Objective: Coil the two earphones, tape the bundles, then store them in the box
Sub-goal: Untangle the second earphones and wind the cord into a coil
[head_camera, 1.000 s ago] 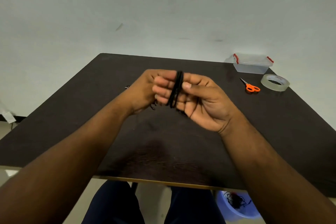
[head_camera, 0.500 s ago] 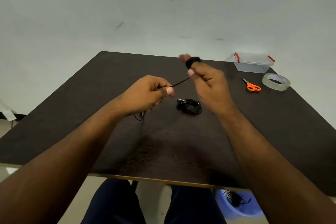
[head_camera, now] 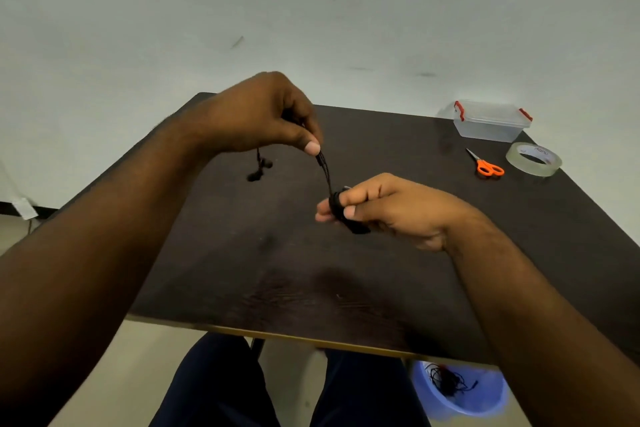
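My left hand (head_camera: 259, 114) is raised over the dark table (head_camera: 242, 270) and pinches a black earphone cord (head_camera: 323, 170) between thumb and fingers. The earbuds (head_camera: 259, 170) dangle below that hand. The cord runs down to my right hand (head_camera: 394, 208), where it is wound in a small coil (head_camera: 335, 205) around the fingertips. A dark bundle (head_camera: 358, 228) shows just under my right hand, mostly hidden; I cannot tell if it lies on the table. The clear box (head_camera: 491, 123) with red clips stands at the far right corner, lid on.
Orange-handled scissors (head_camera: 486, 166) and a roll of clear tape (head_camera: 533, 159) lie near the box at the right. A blue bin (head_camera: 460, 392) with tangled black cords sits on the floor under the table's front edge. My knees are below the table.
My left hand rose and moved away with the cord end. My right hand dropped lower and nearer, with the coil on its fingers. The second bundle on the table is now mostly covered.
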Tool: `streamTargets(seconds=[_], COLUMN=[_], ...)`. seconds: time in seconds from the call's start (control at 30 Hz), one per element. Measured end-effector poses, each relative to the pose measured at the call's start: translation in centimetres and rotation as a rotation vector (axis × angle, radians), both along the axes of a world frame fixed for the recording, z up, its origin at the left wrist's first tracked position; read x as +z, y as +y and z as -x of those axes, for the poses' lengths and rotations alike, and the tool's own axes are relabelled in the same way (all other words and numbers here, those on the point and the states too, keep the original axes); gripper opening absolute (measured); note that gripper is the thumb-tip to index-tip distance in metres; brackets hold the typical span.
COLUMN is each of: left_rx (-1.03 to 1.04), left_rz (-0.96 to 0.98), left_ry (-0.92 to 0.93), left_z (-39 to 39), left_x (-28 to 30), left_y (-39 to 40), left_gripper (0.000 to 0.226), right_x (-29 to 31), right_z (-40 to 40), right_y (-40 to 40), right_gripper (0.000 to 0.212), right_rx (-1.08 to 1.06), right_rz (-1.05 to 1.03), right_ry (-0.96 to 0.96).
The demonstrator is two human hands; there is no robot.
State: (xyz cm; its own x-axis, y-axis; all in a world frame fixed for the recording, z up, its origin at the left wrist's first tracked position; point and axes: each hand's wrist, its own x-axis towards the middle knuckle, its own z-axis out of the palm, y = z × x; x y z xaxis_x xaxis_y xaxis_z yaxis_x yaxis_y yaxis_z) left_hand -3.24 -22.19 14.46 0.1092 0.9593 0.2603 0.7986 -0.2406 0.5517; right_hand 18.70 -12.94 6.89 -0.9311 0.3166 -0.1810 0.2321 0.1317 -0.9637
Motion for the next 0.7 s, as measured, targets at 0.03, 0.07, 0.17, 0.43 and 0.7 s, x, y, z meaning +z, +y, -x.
streamTargets(seconds=[0.03, 0.07, 0.17, 0.43, 0.7], left_rx=[-0.045, -0.087, -0.140, -0.024, 0.178], left_rz=[-0.017, -0.028, -0.074, -0.015, 0.093], left_ry=[-0.070, -0.162, -0.412, -0.737, -0.372], left_z=[-0.1, -0.3, -1.0, -4.3, -4.7], left_x=[0.0, -0.3, -2.4, -9.4, -11.1], left_y=[0.3, 0.5, 1.0, 0.5, -1.4], left_gripper=[0.017, 0.019, 0.018, 0.010, 0.015], right_x=[0.3, 0.5, 1.2, 2.2, 0.4], right_z=[-0.3, -0.6, -0.8, 0.8, 1.7], right_y=[-0.4, -0.8, -1.7, -2.3, -0.3], right_gripper=[0.030, 0.033, 0.037, 0.034, 0.033], right_rx=[0.128, 0.248, 0.362, 0.057, -0.351], right_rz=[0.148, 0.289, 0.531, 0.609, 0.166], right_ry=[0.049, 0.123, 0.363, 0.793, 0.760])
